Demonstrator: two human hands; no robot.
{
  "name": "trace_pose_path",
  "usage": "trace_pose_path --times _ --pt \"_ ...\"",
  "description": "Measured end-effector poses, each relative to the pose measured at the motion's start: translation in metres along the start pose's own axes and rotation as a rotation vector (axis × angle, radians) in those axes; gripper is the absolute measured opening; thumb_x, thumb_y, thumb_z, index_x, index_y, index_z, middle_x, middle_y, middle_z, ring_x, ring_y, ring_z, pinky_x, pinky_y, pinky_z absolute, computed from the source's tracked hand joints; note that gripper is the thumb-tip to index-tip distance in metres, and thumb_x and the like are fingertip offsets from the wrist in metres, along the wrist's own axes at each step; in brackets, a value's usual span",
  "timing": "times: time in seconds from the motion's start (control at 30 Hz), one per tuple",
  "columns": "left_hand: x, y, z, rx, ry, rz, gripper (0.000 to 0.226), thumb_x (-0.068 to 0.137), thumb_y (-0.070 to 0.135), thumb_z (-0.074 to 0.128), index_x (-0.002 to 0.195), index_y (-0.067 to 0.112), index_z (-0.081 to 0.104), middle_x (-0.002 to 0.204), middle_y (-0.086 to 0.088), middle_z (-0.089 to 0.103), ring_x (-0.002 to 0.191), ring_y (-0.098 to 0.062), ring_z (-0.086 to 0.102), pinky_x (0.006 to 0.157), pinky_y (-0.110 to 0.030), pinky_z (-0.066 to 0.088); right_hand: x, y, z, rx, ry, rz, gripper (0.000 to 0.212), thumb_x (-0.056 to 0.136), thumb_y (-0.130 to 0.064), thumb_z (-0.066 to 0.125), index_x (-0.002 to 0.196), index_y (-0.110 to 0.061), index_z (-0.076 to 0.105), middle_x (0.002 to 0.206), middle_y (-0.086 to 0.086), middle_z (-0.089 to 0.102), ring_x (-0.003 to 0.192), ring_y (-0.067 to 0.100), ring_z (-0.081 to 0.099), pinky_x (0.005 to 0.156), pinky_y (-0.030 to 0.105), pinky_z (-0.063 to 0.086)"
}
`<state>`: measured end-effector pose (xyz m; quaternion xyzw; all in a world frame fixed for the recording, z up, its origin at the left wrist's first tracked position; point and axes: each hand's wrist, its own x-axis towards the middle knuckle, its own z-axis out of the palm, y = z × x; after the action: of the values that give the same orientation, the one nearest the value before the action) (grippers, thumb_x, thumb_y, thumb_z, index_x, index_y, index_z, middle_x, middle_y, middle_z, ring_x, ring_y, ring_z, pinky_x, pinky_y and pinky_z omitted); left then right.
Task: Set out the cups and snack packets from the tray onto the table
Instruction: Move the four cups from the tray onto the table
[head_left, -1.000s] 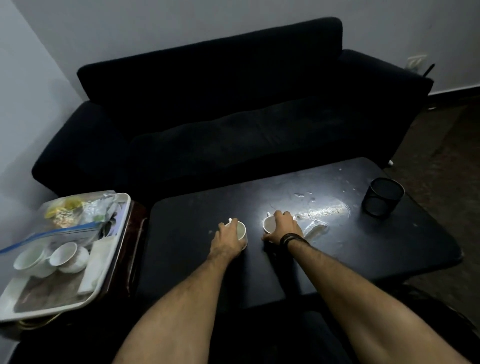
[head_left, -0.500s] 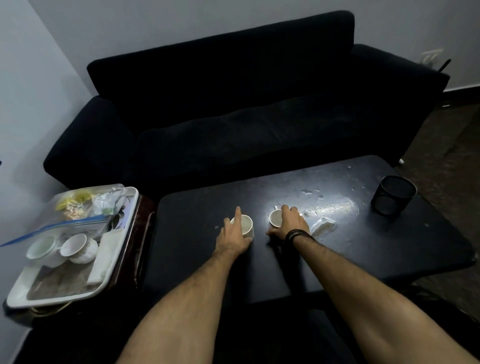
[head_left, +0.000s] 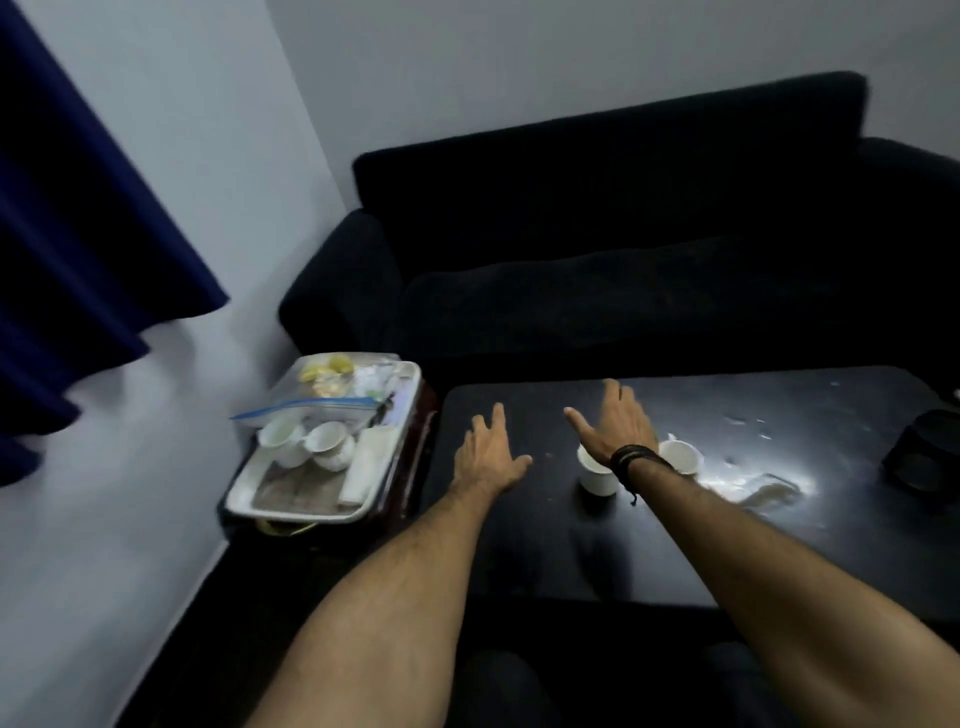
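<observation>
Both my hands are empty above the table, two cups already stand on it

My left hand (head_left: 485, 457) is over the dark table (head_left: 519, 545) with fingers (head_left: 497, 415) spread wide, holding nothing. My right hand (head_left: 615, 428) is also flat and wide open, its wrist with a black bracelet (head_left: 631, 457) passing over the nearer white cup (head_left: 595, 475). The second white cup (head_left: 680, 457) stands just beside it, to the right. The white tray (head_left: 249, 499) is on a small stand left of the table, and it carries two more cups (head_left: 306, 444) and a plastic bag of snack packets (head_left: 332, 387) behind them. A black mesh holder (head_left: 924, 457) stands at the right edge of the table
</observation>
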<state>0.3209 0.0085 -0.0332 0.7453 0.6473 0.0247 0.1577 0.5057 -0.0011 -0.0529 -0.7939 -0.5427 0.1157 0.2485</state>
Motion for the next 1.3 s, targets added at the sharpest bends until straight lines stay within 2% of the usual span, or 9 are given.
trace_pose_path --times 0.13,0.33,0.47,0.6,0.87,1.0,1.1,1.23,1.3 --pt "-0.016 -0.075 -0.040 -0.003 0.095 -0.079 0.095 0.087 0.048 0.063 0.156 0.017 0.006 0.157 -0.018 0.020 0.142 -0.036 0.030 0.110 -0.047 0.036 -0.017 -0.083 0.029 0.029 -0.132 -0.145 0.074 0.089 -0.059 0.054 0.142 -0.012 0.035 0.136 0.014 0.049 0.121 0.032 0.053 0.099 0.047 0.046" --pt "-0.042 -0.186 -0.080 -0.019 0.215 -0.275 0.082 0.083 0.046 0.065 0.149 0.018 0.025 0.144 -0.015 0.034 0.129 -0.037 0.044 0.100 -0.044 0.041 -0.046 -0.199 0.077 0.075 -0.298 -0.361 0.057 0.085 -0.054 0.060 0.126 -0.016 0.047 0.126 0.009 0.055 0.115 0.030 0.055 0.096 0.044 0.047" --pt "-0.044 -0.241 -0.088 -0.054 0.258 -0.362 0.068 0.080 0.039 0.065 0.138 0.018 0.037 0.139 -0.016 0.041 0.125 -0.038 0.048 0.099 -0.045 0.044 -0.052 -0.251 0.114 0.084 -0.387 -0.471 0.063 0.085 -0.051 0.062 0.133 -0.015 0.045 0.134 0.009 0.052 0.120 0.028 0.053 0.097 0.042 0.048" --pt "-0.029 -0.273 -0.090 -0.103 0.241 -0.456 0.074 0.077 0.039 0.065 0.143 0.020 0.035 0.138 -0.016 0.043 0.127 -0.038 0.047 0.101 -0.044 0.044 -0.045 -0.286 0.150 0.039 -0.466 -0.526 0.064 0.086 -0.048 0.063 0.137 -0.015 0.042 0.138 0.009 0.049 0.122 0.028 0.053 0.096 0.039 0.045" --pt "0.039 -0.301 -0.083 -0.174 0.226 -0.514 0.083 0.081 0.051 0.067 0.149 0.023 0.028 0.140 -0.016 0.041 0.128 -0.037 0.046 0.097 -0.042 0.043 -0.014 -0.313 0.199 -0.103 -0.522 -0.592 0.070 0.084 -0.038 0.067 0.143 -0.020 0.032 0.138 0.015 0.046 0.122 0.037 0.052 0.096 0.046 0.049" --pt "0.072 -0.304 -0.080 -0.307 0.220 -0.582 0.085 0.080 0.044 0.070 0.151 0.027 0.026 0.146 -0.017 0.037 0.131 -0.038 0.044 0.097 -0.043 0.043 -0.005 -0.312 0.211 -0.113 -0.521 -0.637 0.067 0.088 -0.039 0.062 0.145 -0.022 0.031 0.139 0.014 0.045 0.123 0.038 0.049 0.097 0.048 0.048" --pt "0.089 -0.309 -0.079 -0.350 0.220 -0.597 0.086 0.079 0.039 0.069 0.151 0.028 0.025 0.147 -0.018 0.036 0.132 -0.038 0.042 0.100 -0.045 0.042 -0.003 -0.309 0.213 -0.129 -0.475 -0.636 0.062 0.087 -0.040 0.064 0.138 -0.015 0.038 0.134 0.015 0.047 0.120 0.037 0.050 0.092 0.045 0.047" --pt "0.097 -0.311 -0.074 -0.315 0.214 -0.628 0.094 0.072 0.056 0.075 0.149 0.026 0.030 0.147 -0.016 0.038 0.132 -0.037 0.043 0.097 -0.046 0.043 -0.002 -0.311 0.211 -0.073 -0.489 -0.561 0.060 0.085 -0.032 0.070 0.129 -0.007 0.039 0.132 0.018 0.051 0.115 0.037 0.058 0.088 0.045 0.049" --pt "0.095 -0.308 -0.073 -0.297 0.230 -0.633 0.091 0.073 0.058 0.074 0.146 0.023 0.033 0.143 -0.017 0.041 0.129 -0.039 0.046 0.095 -0.046 0.044 -0.003 -0.309 0.210 -0.037 -0.476 -0.540 0.057 0.085 -0.032 0.070 0.126 -0.007 0.039 0.129 0.018 0.053 0.112 0.037 0.060 0.087 0.044 0.050"
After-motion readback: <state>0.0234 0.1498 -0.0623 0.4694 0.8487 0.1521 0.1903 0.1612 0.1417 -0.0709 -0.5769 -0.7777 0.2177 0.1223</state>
